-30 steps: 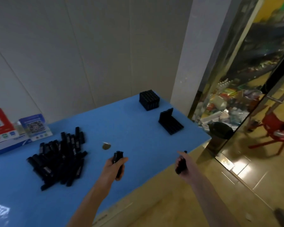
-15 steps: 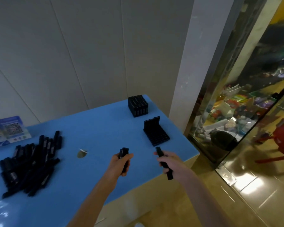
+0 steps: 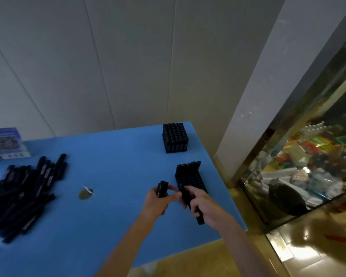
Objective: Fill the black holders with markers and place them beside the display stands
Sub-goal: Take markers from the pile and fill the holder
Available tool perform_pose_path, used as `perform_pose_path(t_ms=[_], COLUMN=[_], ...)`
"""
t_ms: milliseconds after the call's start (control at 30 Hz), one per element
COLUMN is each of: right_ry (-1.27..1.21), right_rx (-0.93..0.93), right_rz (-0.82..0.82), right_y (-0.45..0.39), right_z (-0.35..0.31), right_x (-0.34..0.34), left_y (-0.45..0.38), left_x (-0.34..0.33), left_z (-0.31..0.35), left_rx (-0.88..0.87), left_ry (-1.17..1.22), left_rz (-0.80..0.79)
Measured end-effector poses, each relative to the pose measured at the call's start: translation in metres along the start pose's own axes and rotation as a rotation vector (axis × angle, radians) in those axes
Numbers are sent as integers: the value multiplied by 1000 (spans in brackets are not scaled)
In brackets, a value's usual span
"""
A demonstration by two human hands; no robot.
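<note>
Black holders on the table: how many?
2. A full holder stands at the blue table's far right corner; a partly filled holder sits nearer, just beyond the right hand. None seem hidden.

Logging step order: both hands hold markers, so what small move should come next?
Probably lower the right hand's marker into the partly filled holder just ahead of it; only its back row looks filled, while the far holder seems full.

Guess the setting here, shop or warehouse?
Likely a small shop's counter: a glass-fronted case crammed with colourful goods, QR-code leaflets by the wall, and bulk markers on the blue table.
</note>
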State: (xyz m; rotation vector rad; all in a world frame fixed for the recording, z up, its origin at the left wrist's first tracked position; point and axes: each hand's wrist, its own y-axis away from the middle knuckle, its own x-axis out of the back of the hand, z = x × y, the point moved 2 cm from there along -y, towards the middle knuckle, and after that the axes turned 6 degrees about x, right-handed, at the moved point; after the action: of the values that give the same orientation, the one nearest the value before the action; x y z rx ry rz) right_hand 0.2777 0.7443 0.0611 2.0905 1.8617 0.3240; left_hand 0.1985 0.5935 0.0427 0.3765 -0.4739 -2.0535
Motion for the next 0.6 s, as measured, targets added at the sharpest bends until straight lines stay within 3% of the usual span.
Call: perform_pose_path(t_ms=[267, 600], right_ry=[55, -78], right_rx=[-1, -23], right_rz=[-182, -277], right_y=[-32, -55], right_z=[-12, -7], right_x=[23, 70], left_y=[-26, -31], left_x=[-15, -10], left_z=[10, 24], left_rx=[-1, -55], left_ry=[8, 230], left_rz=[230, 328])
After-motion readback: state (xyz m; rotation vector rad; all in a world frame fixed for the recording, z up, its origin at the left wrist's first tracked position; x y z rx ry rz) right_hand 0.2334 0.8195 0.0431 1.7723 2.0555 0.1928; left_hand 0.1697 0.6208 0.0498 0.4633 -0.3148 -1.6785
